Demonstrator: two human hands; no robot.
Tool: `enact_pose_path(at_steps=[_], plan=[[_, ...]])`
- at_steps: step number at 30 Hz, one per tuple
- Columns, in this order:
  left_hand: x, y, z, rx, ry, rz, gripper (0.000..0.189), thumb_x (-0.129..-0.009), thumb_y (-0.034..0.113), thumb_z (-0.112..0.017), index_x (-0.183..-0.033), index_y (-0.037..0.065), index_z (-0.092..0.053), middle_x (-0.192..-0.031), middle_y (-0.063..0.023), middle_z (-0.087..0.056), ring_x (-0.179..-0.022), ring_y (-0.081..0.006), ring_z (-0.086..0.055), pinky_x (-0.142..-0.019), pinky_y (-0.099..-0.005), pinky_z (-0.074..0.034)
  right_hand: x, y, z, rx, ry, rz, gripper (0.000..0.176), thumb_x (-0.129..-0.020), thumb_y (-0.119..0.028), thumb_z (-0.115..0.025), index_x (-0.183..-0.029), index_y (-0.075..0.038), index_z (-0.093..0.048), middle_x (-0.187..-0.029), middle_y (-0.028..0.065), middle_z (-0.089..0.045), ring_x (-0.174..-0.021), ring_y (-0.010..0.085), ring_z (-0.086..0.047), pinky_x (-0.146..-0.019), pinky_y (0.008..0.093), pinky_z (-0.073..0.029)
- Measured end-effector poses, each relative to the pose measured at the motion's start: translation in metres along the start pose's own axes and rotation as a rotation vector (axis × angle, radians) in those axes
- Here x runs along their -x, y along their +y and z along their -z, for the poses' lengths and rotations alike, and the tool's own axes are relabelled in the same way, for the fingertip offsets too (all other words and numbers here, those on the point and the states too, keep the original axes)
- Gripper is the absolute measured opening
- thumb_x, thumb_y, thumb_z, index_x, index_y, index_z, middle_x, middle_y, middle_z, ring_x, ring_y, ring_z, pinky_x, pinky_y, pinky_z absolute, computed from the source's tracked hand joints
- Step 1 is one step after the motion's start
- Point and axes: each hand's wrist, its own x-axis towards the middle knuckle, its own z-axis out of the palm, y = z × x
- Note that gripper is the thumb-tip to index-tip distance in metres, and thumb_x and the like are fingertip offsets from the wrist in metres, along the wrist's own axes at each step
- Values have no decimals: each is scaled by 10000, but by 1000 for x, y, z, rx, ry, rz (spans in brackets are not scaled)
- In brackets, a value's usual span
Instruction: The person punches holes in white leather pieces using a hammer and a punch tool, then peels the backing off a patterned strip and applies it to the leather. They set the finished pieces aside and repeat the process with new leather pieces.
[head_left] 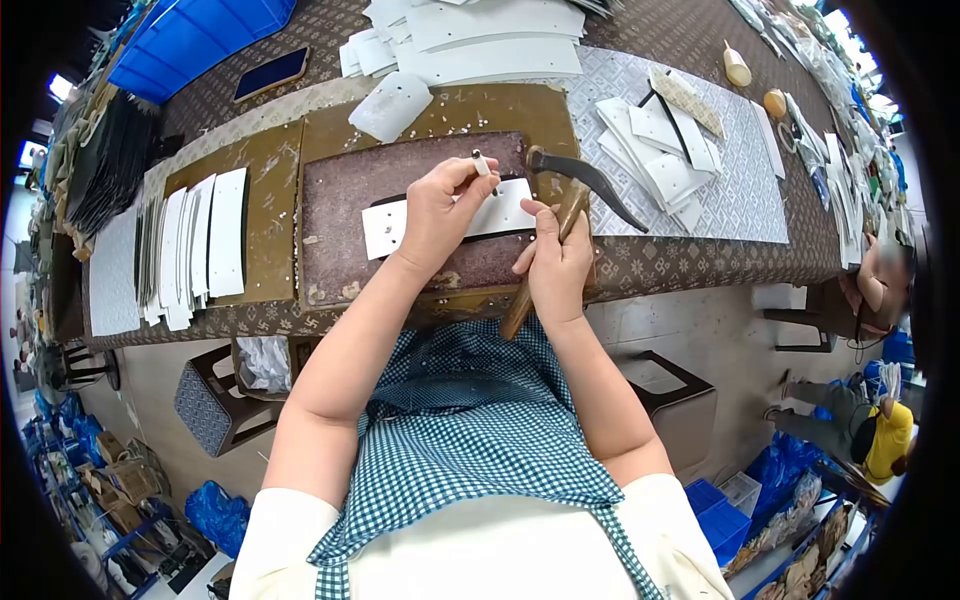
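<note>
My left hand (pixel 437 212) pinches a small hole punch (pixel 481 163), a short pale tool with a dark top, over a white strip (pixel 385 229). The strip has small holes and a dark piece under it, and lies across a worn reddish-brown block (pixel 335 215). My right hand (pixel 560 262) is closed around the wooden handle of a hammer (pixel 571 207), just right of the strip. Its long, curved dark head points to the right. The left fingers partly cover the strip and the punch.
A row of white strips (pixel 228 235) lies at left, with more white pieces (pixel 655 150) at right and a stack (pixel 490 30) behind. A phone (pixel 272 75) lies near a blue crate (pixel 200 45). Stools (pixel 215 400) stand below the table; people are at far right.
</note>
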Motion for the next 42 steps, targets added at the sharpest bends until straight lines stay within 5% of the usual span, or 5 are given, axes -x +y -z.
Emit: enact_pose_path(at_steps=[20, 29, 34, 38, 42], plan=[[-14, -10, -12, -225, -28, -309, 127, -847, 103, -718, -938, 22, -684, -853, -106, -675, -782, -265, -667, -703, -346, -542, -22, -27, 17, 70, -178, -24, 154, -1004, -146, -539, -958, 0, -522, -844, 98, -700, -429, 95, -545, -387, 241, -420], [-13, -11, -12, -293, -16, -356, 125, -844, 97, -729, -957, 46, -708, -865, -82, -687, -770, -222, -673, -687, -320, -540, -33, -188, 24, -36, -311, 711, 189, -1005, -221, -585, -1010, -35, -553, -681, -12, -557, -450, 15, -431, -378, 173, -325], [-11, -13, -14, -261, -8, -377, 110, -843, 119, -720, -903, 39, -676, -817, -101, -653, -768, -274, -645, -690, -358, -527, -44, -138, 35, 1067, -543, 356, 197, -968, -165, -571, -965, 30, -543, -811, 271, -663, -726, 348, -689, -645, 453, -504], [-14, -15, -13, -277, 6, -395, 116, -844, 127, -725, -911, 42, -683, -808, -90, -654, -755, -267, -635, -685, -356, -520, -36, -186, 31, 694, -422, 418, 228, -996, -243, -587, -914, -31, -570, -619, 1, -478, -504, 77, -442, -459, 258, -338], [-12, -12, -13, -282, -5, -356, 126, -846, 129, -729, -929, 41, -693, -819, -86, -665, -757, -255, -640, -685, -345, -518, -21, -247, 10, 193, -235, 642, 214, -1020, -216, -495, -993, -20, -578, -620, -32, -451, -384, 42, -398, -336, 187, -304]])
